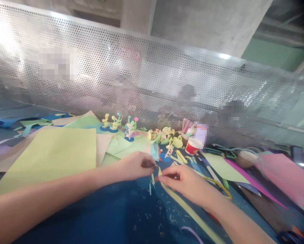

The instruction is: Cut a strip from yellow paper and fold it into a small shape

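Observation:
My left hand point(135, 166) and my right hand point(185, 183) meet above a dark blue sheet point(116, 213) on the table. Both pinch the end of a long yellow paper strip point(190, 211), which trails down and to the right from my fingers. The strip's end looks curled between the fingertips. Small paper snippets lie scattered on the blue sheet below the hands.
A large light-green sheet point(52, 156) lies at left. Small paper figures point(116, 122) and curled paper shapes point(164, 135) stand along the back. A red and white cup point(192, 146) sits nearby, pink paper point(286, 179) at right. A perforated metal screen point(152, 74) closes the far side.

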A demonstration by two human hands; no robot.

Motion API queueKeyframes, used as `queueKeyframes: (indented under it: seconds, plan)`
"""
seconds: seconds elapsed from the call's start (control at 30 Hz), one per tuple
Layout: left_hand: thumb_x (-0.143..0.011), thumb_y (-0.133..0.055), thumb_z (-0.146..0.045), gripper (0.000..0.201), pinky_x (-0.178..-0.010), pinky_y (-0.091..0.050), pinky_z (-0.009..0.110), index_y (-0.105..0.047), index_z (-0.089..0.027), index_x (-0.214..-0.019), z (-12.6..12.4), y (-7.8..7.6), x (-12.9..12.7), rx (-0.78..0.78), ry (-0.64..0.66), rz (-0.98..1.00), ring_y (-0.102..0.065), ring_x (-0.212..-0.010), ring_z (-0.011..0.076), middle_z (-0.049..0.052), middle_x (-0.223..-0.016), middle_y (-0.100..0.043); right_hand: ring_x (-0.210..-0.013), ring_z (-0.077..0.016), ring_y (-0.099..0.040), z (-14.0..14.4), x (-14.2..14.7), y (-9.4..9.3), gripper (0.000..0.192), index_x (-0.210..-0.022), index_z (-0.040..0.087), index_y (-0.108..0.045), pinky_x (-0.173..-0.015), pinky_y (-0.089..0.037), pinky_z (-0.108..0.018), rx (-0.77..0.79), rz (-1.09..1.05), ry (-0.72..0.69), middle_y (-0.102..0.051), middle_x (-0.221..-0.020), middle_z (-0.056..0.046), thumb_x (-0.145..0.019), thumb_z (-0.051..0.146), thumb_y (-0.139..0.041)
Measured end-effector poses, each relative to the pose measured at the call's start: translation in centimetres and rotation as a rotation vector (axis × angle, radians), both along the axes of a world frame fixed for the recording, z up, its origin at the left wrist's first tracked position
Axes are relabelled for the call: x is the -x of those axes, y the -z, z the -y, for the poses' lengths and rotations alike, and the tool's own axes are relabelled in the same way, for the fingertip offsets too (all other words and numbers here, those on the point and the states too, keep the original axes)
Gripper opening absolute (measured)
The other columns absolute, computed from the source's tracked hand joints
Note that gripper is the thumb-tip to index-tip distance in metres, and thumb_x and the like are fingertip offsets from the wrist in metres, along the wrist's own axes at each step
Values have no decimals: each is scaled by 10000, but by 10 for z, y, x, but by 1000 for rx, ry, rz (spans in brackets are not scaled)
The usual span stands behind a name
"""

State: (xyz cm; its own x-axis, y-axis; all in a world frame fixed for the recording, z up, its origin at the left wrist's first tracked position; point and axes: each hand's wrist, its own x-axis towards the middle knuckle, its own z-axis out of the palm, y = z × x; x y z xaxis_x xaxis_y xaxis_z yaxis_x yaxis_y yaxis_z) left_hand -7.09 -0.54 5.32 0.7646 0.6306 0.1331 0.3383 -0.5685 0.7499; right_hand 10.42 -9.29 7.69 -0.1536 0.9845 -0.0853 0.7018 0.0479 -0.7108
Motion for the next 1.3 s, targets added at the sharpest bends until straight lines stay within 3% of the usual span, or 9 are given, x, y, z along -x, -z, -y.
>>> queueKeyframes:
  seconds: [0.1, 0.23, 0.33, 0.53, 0.67, 0.83, 1.0, 1.2, 1.3]
  plan:
    - [-730, -540, -282, 191, -540, -431, 207, -600, -178, -879, -3, 2, -2, 154, -13, 78, -570, -563, 126, -9, -642, -629, -543, -93, -503, 0, 3, 0, 221, -757, 163, -657, -548, -423, -225, 121, -274, 8, -624, -688, -8, -790, 365, -573]
    - [-711, -571, -231, 176, -622, -494, 258, -569, -176, -879, -1, 2, -4, 353, -18, 212, -624, -625, 153, -11, -640, -638, -511, -73, -473, 0, 10, 0, 200, -801, 144, -606, -510, -447, -207, 134, -488, 93, -641, -686, -18, -750, 337, -621]
    - [-695, -621, -241, 191, -692, -504, 285, -586, -162, -865, 4, 0, -5, 500, -31, 291, -634, -664, 147, 4, -702, -660, -475, -71, -447, -3, 12, 4, 230, -808, 153, -557, -477, -431, -212, 80, -533, 197, -625, -648, -6, -734, 358, -630]
    - [-662, -704, -251, 259, -799, -490, 293, -595, -159, -878, 13, 0, -8, 723, -65, 448, -642, -791, 142, 18, -801, -670, -466, -70, -289, -9, 9, 18, 252, -770, 178, -574, -424, -199, -195, -137, -517, 315, -374, -539, 71, -710, 415, -636]
    - [-675, -702, -240, 264, -849, -472, 303, -580, -142, -888, 22, -5, -9, 839, -68, 509, -645, -817, 151, 46, -813, -670, -489, -76, -258, -10, 10, 21, 287, -739, 168, -561, -447, -174, -206, -169, -550, 343, -361, -537, 65, -701, 442, -637]
    - [-692, -693, -301, 277, -849, -468, 321, -559, -126, -860, 28, -14, -10, 837, -108, 547, -639, -803, 155, 57, -818, -656, -516, -92, -325, -8, 12, 18, 296, -715, 171, -524, -469, -232, -211, -201, -543, 361, -413, -555, 53, -687, 443, -638]
    - [-646, -726, -226, 292, -782, -456, 282, -554, -157, -871, 25, -6, -10, 670, -92, 508, -617, -779, 130, 16, -796, -653, -490, -90, -286, -7, 13, 18, 251, -712, 179, -534, -453, -210, -213, -214, -440, 394, -338, -514, 74, -707, 418, -611]
    - [-690, -672, -198, 278, -801, -434, 302, -528, -175, -926, 25, -2, -10, 562, -80, 495, -622, -809, 149, 13, -784, -665, -509, -97, -337, -8, 11, 20, 275, -731, 175, -563, -457, -244, -212, -210, -416, 381, -387, -540, 59, -731, 448, -593]
    - [-727, -637, -225, 227, -802, -429, 299, -531, -163, -918, 23, -3, -10, 560, -79, 499, -617, -783, 139, 15, -766, -658, -565, -110, -423, -9, 7, 16, 242, -824, 182, -580, -490, -322, -210, -196, -435, 326, -464, -622, 39, -736, 408, -588]
